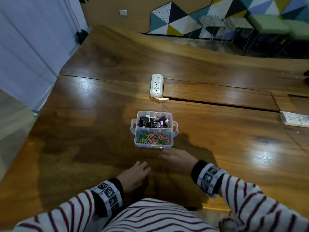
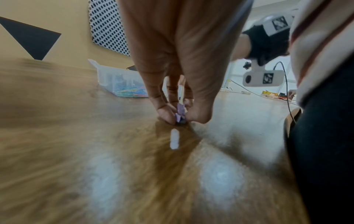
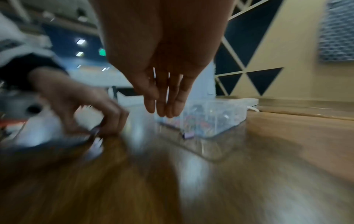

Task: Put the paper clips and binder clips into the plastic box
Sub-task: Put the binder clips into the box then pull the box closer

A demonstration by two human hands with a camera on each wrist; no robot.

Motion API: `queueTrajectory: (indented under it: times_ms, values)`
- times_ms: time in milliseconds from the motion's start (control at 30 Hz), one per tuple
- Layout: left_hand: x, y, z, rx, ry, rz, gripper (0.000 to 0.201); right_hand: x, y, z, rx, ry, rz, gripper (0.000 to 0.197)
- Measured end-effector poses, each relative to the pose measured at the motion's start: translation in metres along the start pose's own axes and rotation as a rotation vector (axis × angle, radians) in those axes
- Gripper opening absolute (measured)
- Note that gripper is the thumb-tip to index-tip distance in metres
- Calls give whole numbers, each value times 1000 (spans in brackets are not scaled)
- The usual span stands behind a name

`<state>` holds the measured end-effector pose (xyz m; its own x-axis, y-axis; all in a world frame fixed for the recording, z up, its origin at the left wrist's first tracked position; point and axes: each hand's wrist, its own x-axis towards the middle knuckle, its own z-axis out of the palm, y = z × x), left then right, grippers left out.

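Observation:
A clear plastic box [image 1: 173,128] stands mid-table; its far half holds black and pastel binder clips [image 1: 151,122], its near half coloured paper clips [image 1: 152,137]. My left hand [image 2: 180,119] pinches a small purple binder clip [image 2: 180,114] between thumb and fingers right at the table top, near the box's front left. My right hand [image 3: 164,110] hovers with straight fingers just short of the box [image 3: 220,118], holding nothing. Another small purple binder clip [image 3: 187,134] lies on the table against the box's near wall. In the head view the left hand [image 1: 140,168] hides its clip.
A white power strip [image 1: 156,85] lies beyond the box beside a long slot in the wooden table [image 1: 217,102]. A second white strip [image 1: 294,119] sits at the right edge. Stools stand past the far side. My striped sleeves and body are at the near edge.

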<state>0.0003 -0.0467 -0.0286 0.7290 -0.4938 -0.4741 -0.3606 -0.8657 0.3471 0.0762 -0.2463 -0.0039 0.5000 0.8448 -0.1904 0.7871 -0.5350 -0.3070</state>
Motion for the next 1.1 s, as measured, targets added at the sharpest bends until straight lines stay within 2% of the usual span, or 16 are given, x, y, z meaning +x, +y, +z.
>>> queueTrajectory:
  times_ms: [67,167,233,300,400,467,567,667,733,833,933,1000,1100]
  values:
    - [1,-5,0,16,0,5,46,-6,0,19,-140,-53,-60,39]
    - [3,-13,-1,-11,10,-17,37,-5,-1,22,-248,-70,24,49]
    - [3,-19,-7,-98,29,-42,28,-5,0,25,-235,-123,98,49]
    - [3,-26,-21,-247,109,-62,14,-5,-2,27,-209,-84,138,46]
    - [6,-39,-59,-508,270,-102,15,-9,-1,33,-130,-64,144,30]
    - [15,-47,-89,-617,361,-91,12,-12,0,36,-89,-44,167,29]
    - [41,-57,-125,-669,460,-107,9,-12,-2,32,38,5,251,23]
    - [69,-65,-137,-683,514,-252,9,-12,-3,24,74,-33,341,20]
    - [80,-67,-136,-706,493,-291,16,-11,-2,23,110,-52,396,19]
    - [84,-69,-126,-600,389,-273,44,-11,-1,25,175,-85,474,33]
    - [75,-75,-108,-457,543,-286,57,-14,6,27,247,-104,560,45]
    - [67,-84,-96,-434,604,-368,65,-19,13,26,316,-104,617,46]
    - [55,-89,-83,-636,409,-476,72,-25,25,18,410,-71,674,34]
